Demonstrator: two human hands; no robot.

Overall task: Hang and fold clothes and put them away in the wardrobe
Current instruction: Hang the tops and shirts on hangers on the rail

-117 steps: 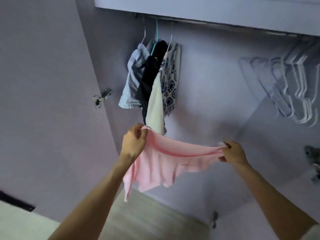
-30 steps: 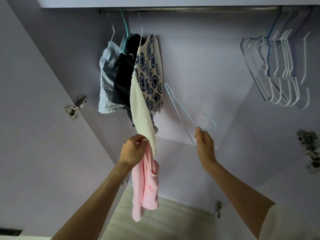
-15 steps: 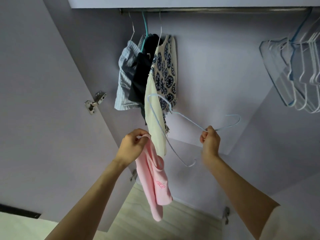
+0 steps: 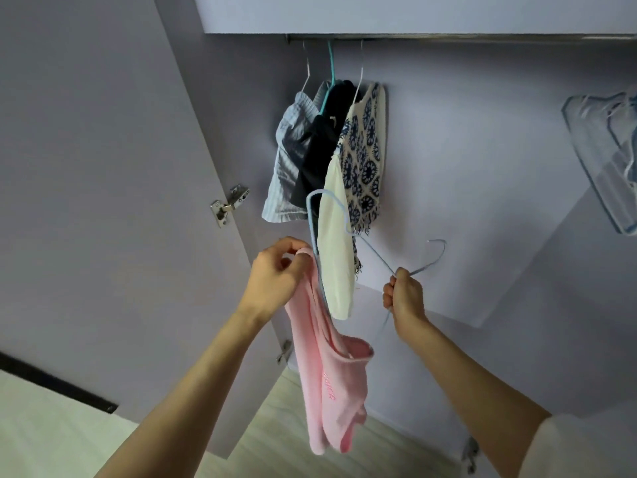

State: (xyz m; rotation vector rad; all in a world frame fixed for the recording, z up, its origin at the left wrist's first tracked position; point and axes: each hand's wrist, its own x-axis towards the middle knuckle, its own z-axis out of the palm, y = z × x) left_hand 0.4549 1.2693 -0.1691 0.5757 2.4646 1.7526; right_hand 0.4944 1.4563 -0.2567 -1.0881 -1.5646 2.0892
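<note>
At centre frame, your left hand (image 4: 275,270) pinches the top edge of the pink top (image 4: 327,374), which hangs down toward the lower middle. Your right hand (image 4: 405,296), curled tight, grips the pale blue wire hanger (image 4: 344,215) at its neck. Hold the opening wide and steady, then slide the hanger's far shoulder inside before letting go.

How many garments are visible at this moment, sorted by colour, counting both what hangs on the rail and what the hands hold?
Pink: 1, the pink top gripped by the left hand
Light blue striped: 1
Black: 1
Cream: 1
Cream with navy pattern: 1
Total: 5 garments
</note>
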